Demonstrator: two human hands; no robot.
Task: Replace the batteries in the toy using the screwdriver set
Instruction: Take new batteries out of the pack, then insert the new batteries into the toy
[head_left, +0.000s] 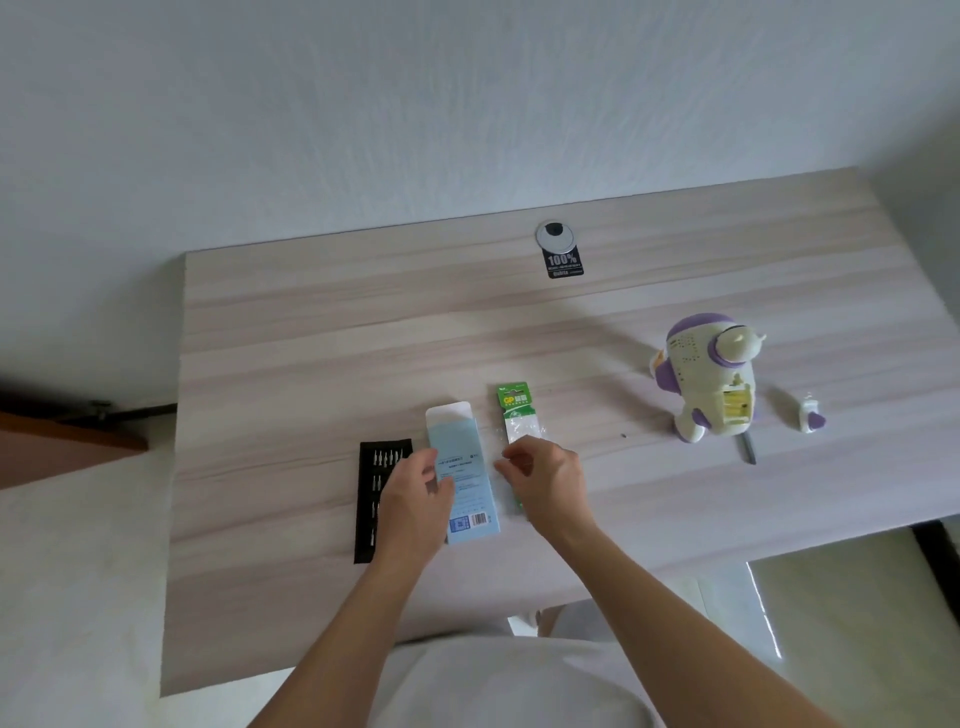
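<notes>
The white and purple toy (698, 364) lies at the right of the desk with its battery bay open, and yellow batteries (737, 408) show inside. Its loose cover (810, 415) lies just to the right, a screwdriver (748, 450) just in front, and a tiny screw (623, 435) to the left. A green battery pack (515, 410) lies mid-desk. My right hand (548, 480) covers its lower half, with curled fingers pinching the clear plastic. My left hand (415, 499) rests with relaxed fingers across the black bit tray (370, 483) and the edge of the blue box (467, 467).
A round cable grommet (555, 235) with a black sticker (563, 264) sits near the desk's far edge by the wall. The wooden desk (311, 338) ends at left and front. A brown board (62, 441) juts in at the far left.
</notes>
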